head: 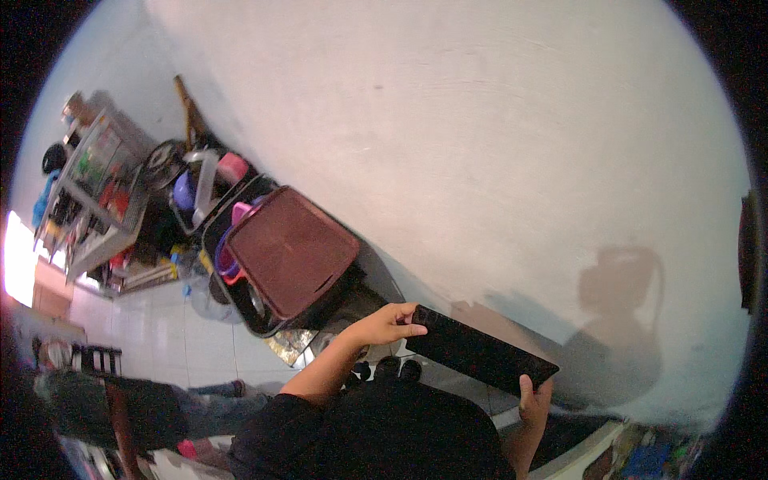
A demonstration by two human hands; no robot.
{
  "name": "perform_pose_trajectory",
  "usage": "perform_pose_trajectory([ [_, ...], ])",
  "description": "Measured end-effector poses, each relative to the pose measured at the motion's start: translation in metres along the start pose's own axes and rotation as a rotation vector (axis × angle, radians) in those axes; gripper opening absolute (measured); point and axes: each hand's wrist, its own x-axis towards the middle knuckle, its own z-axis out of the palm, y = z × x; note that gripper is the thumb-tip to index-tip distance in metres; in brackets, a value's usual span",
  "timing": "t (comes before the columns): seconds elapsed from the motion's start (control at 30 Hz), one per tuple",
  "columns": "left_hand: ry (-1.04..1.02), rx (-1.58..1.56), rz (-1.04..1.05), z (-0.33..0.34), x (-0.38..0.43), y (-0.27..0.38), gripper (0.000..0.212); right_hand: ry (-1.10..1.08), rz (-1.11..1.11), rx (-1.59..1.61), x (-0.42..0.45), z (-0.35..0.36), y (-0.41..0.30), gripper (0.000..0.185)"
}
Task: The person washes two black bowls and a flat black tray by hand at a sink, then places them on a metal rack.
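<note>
A long, flat black panel [474, 348] is held between both my hands, in front of my body and near the white wall. What exactly it is cannot be told from this angle. My left hand [393, 324] grips its left end, thumb lying on the face that I see. At the opposite end, my right hand [534, 390] pinches the lower right corner with its thumb on top. The panel slants down to the right. Beyond my left hand a maroon plastic tray [294, 252] rests over a dark plastic bin [264, 330].
Colourful plasticware fills the bins along the wall [480, 150]. A loaded metal rack [96, 204] stands at the far left, with a large clear bottle [216, 306] on the tiled floor [150, 336] near it. Another person [144, 408] is at lower left. Assorted items [654, 456] lie at lower right.
</note>
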Motion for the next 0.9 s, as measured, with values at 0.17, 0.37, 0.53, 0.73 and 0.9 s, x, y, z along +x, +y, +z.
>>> perform_pose_trajectory([
  [0.17, 0.209, -0.097, -0.030, -0.003, -0.028, -0.031, 0.022, -0.277, 0.071, 0.030, 0.049, 0.023, -0.030, 0.049],
  [0.37, 0.463, -0.169, -0.020, -0.020, -0.065, -0.028, 0.043, -0.430, -0.013, 0.097, 0.069, 0.069, -0.049, 0.041],
  [0.53, 0.520, -0.099, -0.020, -0.044, -0.092, -0.029, 0.036, -0.473, 0.027, 0.168, 0.067, 0.106, -0.080, 0.046],
  [0.73, 0.545, -0.020, -0.093, -0.110, -0.149, -0.015, 0.035, -0.520, -0.004, 0.278, 0.050, 0.176, -0.095, 0.044],
  [0.9, 0.523, 0.046, -0.011, -0.180, -0.203, -0.010, 0.038, -0.463, 0.012, 0.336, 0.012, 0.247, -0.121, 0.044],
])
